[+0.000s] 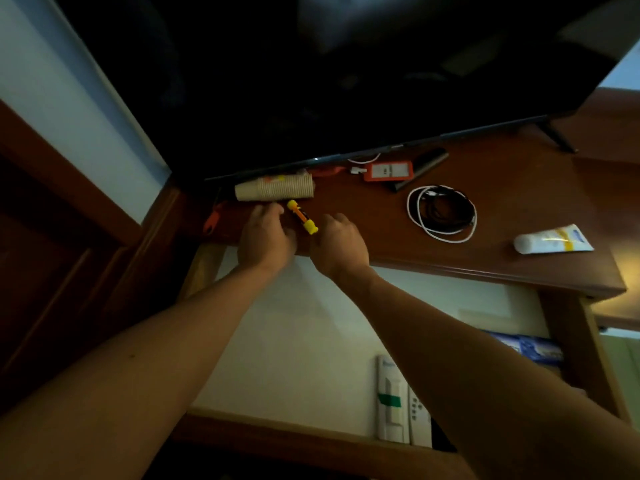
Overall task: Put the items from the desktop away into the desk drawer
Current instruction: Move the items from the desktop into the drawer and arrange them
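Drawer: open, few items inside.
Left on surface: cups, yellow tool, cables, tube.
Left hand: curled, grip unclear.
Right hand: curled, empty.

Wooden desk carries cups, marker, cables, tube.

1 head-worn camera looks steeply down, close over desk and drawer.

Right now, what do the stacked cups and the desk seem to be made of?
The stacked cups look like matte brown paper, judging by the ribbed sleeves and dull surface. The desk looks like reddish wood with a glossy finish; it could be veneer.
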A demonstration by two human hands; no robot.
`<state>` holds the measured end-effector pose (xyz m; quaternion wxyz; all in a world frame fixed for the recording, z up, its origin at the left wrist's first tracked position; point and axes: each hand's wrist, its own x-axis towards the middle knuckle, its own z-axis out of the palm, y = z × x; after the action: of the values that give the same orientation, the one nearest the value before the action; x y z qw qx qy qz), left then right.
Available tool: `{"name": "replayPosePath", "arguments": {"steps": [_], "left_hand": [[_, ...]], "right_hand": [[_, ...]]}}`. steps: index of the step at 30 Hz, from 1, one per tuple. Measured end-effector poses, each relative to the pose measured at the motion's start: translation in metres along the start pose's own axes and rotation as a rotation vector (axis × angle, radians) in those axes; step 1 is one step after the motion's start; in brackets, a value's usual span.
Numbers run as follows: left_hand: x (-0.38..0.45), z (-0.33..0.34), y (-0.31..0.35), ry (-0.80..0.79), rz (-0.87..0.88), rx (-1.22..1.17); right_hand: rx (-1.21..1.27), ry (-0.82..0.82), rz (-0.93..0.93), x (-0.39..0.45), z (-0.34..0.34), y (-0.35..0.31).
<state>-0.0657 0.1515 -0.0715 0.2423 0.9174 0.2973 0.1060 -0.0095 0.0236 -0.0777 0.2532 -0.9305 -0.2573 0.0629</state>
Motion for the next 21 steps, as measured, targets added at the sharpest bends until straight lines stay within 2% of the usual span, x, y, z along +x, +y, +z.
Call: {"name": "replayPosePath", "arguments": {"steps": [6,10,21], "left_hand": [[0.065,-0.005,-0.012,0.004,0.222,0.304],[0.088,0.004,-0.021,-0.087,0.286,0.463],[0.101,0.016,-0.029,-0.068,0.308,0.517]], "right_hand": [[-0.097,-0.015,0.045,0.050,0.017,-0.009],[-0.118,-0.031,0.021,0.063,0.029,-0.010],[-0.088,-0.115,0.031,0.065,0.029,-0.005]]}}
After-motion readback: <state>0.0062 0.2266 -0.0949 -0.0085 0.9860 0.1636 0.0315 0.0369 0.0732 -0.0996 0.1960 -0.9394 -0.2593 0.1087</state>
